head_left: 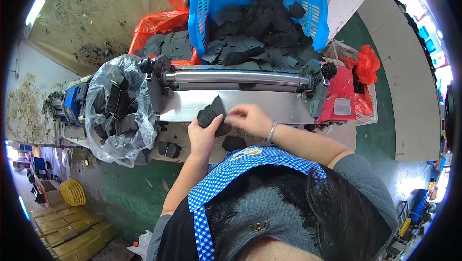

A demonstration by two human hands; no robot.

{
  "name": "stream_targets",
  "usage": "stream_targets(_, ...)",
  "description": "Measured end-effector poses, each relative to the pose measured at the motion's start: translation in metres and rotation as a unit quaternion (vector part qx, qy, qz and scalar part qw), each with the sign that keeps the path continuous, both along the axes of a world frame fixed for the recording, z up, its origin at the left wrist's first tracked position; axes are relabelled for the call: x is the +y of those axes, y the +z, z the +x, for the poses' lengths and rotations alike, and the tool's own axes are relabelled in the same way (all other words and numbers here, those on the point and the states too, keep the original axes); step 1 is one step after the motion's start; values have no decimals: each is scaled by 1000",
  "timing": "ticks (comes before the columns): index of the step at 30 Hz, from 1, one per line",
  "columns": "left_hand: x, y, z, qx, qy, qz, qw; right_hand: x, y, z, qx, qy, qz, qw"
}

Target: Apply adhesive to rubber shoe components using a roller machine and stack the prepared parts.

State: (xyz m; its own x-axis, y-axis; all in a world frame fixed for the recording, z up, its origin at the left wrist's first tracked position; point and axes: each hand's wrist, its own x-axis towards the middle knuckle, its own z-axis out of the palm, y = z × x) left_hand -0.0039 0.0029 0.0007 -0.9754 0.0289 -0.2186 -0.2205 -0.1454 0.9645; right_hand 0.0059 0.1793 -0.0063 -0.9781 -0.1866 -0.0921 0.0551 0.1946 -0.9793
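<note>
My left hand (203, 135) is closed round a stack of thin black sheet pieces (211, 113), its thumb lying across the top. The stack is held over the front edge of a metal feed plate (190, 104). At the stack's right side my right hand (252, 120) has its fingers bent together in a pinch; whether a piece is between them I cannot make out. Behind the plate runs a steel roller (236, 77) of a machine, with one black piece (247, 86) lying at its lower front.
A blue basket (195, 20) heaped with black pieces stands behind the roller, beside a red plastic bag (159, 22) of more. To the left hangs a clear bag (98, 140) of black bundles. Loose black pieces (234, 143) lie by the near edge. The machine's red housing (339, 87) is at right.
</note>
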Motion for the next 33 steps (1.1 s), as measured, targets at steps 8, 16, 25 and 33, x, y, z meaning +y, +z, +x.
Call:
stream_targets(8,-9,3,-4,8,27,41,999,42,-3,-23,-302,-239,-204,900)
stream_targets(16,5,13,-2,-31,-17,71,997,-4,22,5,-153,-2,-73,986)
stream_targets(25,5,3,-3,11,11,-12,1000,2,21,1,-153,-38,-52,986)
stream_targets(33,6,11,3,-60,-37,94,993,-9,20,7,-7,6,75,997)
